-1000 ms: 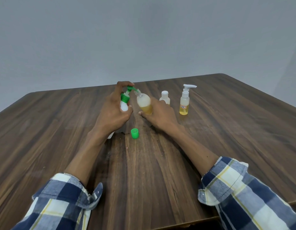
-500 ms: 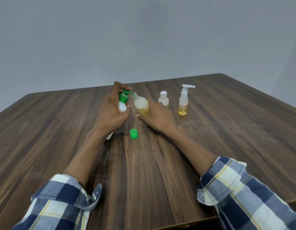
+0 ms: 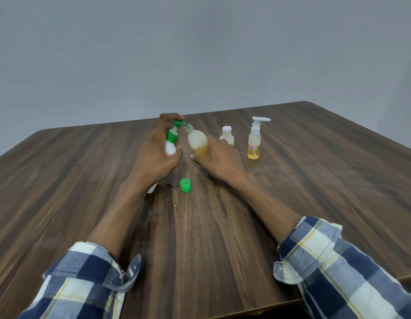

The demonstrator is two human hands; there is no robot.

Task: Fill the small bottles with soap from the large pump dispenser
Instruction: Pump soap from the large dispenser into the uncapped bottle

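— How is the pump dispenser (image 3: 171, 143) held in the head view?
— It is gripped by the left hand (image 3: 154, 157), a finger curled over its green pump head.

— And the small bottle (image 3: 198, 143)?
— It is held tilted by the right hand (image 3: 219, 157), mouth seemingly at the spout so soap is caught; the green cap (image 3: 185, 185) lies below both grips.

Soft, even, dimmish light, faint shadows, no glare; wide-angle bending at the edges, focus fairly sharp.

Plain indoor room, type unclear: wooden table (image 3: 223, 238), bare grey wall (image 3: 200, 54) (no furnishings beyond these).
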